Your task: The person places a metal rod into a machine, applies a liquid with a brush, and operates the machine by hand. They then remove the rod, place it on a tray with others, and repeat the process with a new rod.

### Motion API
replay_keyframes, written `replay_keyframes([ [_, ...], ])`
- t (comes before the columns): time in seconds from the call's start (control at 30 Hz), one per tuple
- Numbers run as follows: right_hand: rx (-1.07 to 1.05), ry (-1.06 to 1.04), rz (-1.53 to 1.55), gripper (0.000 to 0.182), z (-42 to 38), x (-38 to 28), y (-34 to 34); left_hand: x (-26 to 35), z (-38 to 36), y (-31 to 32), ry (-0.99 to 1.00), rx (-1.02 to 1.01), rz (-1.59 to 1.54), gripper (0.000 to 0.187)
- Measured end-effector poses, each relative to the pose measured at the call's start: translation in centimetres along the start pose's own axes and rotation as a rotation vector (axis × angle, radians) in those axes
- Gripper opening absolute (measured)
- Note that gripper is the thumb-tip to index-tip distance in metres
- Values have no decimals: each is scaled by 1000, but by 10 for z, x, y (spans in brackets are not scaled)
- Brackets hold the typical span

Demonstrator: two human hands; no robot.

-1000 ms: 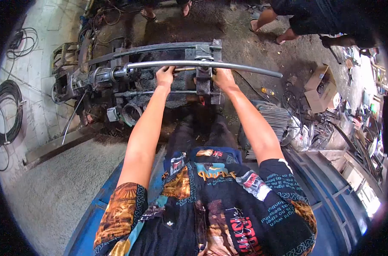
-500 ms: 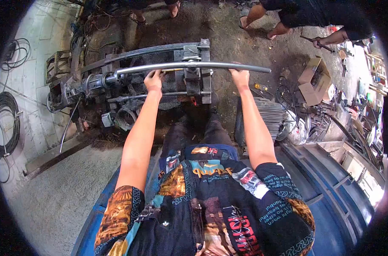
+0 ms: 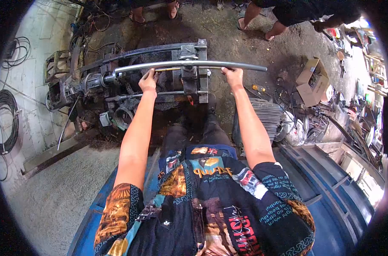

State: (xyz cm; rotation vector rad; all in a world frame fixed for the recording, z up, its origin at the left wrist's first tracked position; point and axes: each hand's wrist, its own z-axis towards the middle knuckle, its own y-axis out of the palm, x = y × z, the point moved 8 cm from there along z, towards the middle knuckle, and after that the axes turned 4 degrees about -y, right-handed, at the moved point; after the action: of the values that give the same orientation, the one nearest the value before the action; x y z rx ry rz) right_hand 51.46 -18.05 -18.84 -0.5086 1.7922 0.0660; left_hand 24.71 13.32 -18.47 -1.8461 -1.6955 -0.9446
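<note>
Left hand (image 3: 148, 82) curled on the long metal pipe (image 3: 189, 64), w/ fingers wrapped over it left of the clamp block (image 3: 189, 74). Right hand (image 3: 233, 77) grips the same pipe right of the block. Pipe runs thru the machine (image 3: 87, 83), slightly bowed, its free end near a cardboard box (image 3: 311, 81). Cable coil (image 3: 4, 117) lies far left on the floor. Other people's feet (image 3: 253, 21) stand beyond.

Only one view on my feed: head cam, fisheye, dark vignette in the corners. It looks steeply down and forward over the wearer's torso at frame bottom. Both arms run up to the steel pipe (image 3: 189, 65) at upper centre, about arm's length off. Floor fills the rest.
</note>
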Motion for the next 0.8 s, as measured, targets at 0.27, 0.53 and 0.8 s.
replay_keyframes([
  [0.27, 5, 99, 89, 21, 1, 23, 1, 13, -22, 7, -41, 19, 132, 28],
  [0.53, -392, -388, -594, 22, -111, -181, 8, 16, -28, -12, 16, -87, 183, 39],
  [0.8, -293, -765, -1058, 48, -97, -238, -6, 59, -78, -39, 342, -249, 422, 40],
])
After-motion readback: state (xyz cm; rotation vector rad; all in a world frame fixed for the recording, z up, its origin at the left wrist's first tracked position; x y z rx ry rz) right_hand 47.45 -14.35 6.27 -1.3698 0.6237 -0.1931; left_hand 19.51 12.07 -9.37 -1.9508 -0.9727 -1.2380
